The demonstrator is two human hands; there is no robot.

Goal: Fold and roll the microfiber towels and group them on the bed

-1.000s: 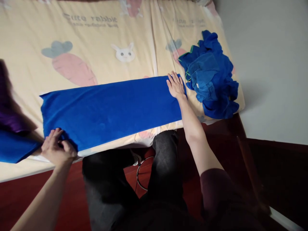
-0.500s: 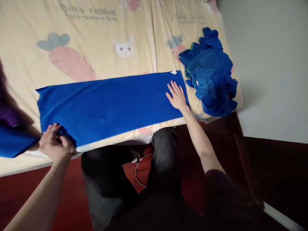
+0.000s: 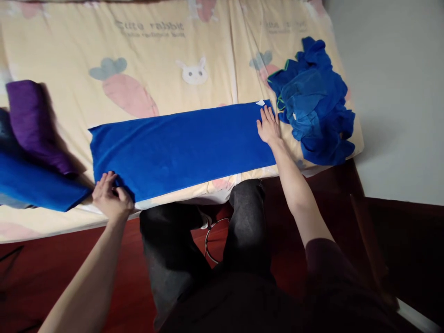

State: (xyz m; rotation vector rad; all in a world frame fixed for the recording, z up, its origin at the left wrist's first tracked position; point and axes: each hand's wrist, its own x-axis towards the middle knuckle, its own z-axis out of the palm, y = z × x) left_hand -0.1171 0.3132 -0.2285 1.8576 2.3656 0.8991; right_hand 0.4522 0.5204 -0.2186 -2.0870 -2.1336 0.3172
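A blue towel [image 3: 187,148] lies in a long flat strip along the near edge of the bed, with a small white label [image 3: 260,102] at its far right corner. My left hand [image 3: 113,196] is at the near left corner, its fingers bent over the cloth and the fabric puckered beside the thumb. Flat on the right end rests my right hand [image 3: 269,126], fingers stretched out just below the label. To the right sits a crumpled heap of blue cloth [image 3: 312,101] with some green edging.
A rolled or folded purple cloth [image 3: 33,120] and a folded blue cloth [image 3: 38,180] lie at the left. The bed sheet [image 3: 166,78] has carrot and rabbit prints. A pale wall [image 3: 391,92] borders the right side. My knees [image 3: 248,199] are against the bed's edge.
My right hand has slid towards the towel's far right corner. The left hand stays at its corner. The view has turned left, showing more of the purple cloth.
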